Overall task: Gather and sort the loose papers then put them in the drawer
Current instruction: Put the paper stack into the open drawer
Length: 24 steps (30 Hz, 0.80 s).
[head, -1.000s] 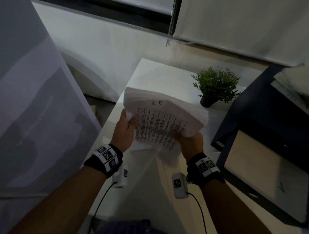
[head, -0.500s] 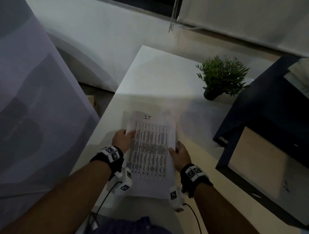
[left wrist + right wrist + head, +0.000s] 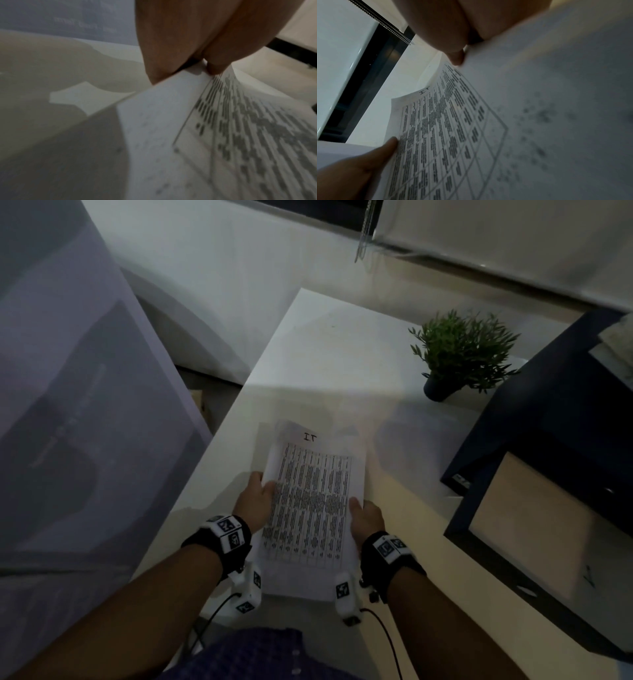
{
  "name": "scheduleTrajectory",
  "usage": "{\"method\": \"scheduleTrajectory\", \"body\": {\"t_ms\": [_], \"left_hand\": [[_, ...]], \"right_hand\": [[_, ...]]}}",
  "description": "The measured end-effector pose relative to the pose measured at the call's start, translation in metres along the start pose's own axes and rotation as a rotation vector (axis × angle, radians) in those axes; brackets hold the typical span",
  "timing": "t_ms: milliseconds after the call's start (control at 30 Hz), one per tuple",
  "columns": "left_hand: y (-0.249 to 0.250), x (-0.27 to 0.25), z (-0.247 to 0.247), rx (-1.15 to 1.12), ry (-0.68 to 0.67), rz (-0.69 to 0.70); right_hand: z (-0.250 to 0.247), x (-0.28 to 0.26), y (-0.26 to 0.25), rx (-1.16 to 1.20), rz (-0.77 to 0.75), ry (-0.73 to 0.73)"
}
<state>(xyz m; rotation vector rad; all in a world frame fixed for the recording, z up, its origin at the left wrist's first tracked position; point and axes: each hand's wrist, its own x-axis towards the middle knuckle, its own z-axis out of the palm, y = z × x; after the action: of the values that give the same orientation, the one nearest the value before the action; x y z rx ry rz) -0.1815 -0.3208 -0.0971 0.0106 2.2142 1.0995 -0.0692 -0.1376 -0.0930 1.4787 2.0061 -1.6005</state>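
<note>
- Since a second ago, we have lowered the stack of white printed papers (image 3: 310,508) from chest height to the long white desk (image 3: 318,354).
- Dense table rows cover its top sheet, headed "IT".
- Our left hand (image 3: 255,503) and right hand (image 3: 364,517) pinch its side edges.

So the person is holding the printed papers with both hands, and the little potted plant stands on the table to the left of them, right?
Not quite. Both the left hand and the right hand do hold the papers, but the potted plant stands on the table to their right, not their left, as the head view shows.
</note>
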Motion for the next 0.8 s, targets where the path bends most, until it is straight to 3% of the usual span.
{"method": "scheduleTrajectory", "body": {"t_ms": [100, 233, 300, 400, 500, 600, 800], "left_hand": [[0.010, -0.006, -0.008, -0.027, 0.041, 0.078], [0.042, -0.015, -0.038, -0.125, 0.090, 0.311], [0.063, -0.019, -0.048, -0.179, 0.089, 0.400], [0.095, -0.033, -0.046, -0.294, 0.018, 0.482], [0.126, -0.052, -0.026, -0.319, -0.094, 0.559], [0.144, -0.074, 0.005, -0.314, -0.233, 0.566], [0.147, -0.125, 0.079, -0.063, -0.599, 0.491]], "right_hand": [[-0.003, -0.005, -0.008, 0.081, -0.078, 0.006], [-0.016, -0.025, -0.018, 0.270, -0.159, 0.000], [-0.030, -0.049, -0.031, 0.307, -0.277, 0.023], [-0.061, -0.086, -0.047, 0.320, -0.482, 0.157], [-0.097, -0.115, -0.042, 0.353, -0.553, 0.306], [-0.136, -0.140, -0.016, 0.393, -0.491, 0.390], [-0.188, -0.174, 0.069, 0.395, -0.170, 0.530]]}}
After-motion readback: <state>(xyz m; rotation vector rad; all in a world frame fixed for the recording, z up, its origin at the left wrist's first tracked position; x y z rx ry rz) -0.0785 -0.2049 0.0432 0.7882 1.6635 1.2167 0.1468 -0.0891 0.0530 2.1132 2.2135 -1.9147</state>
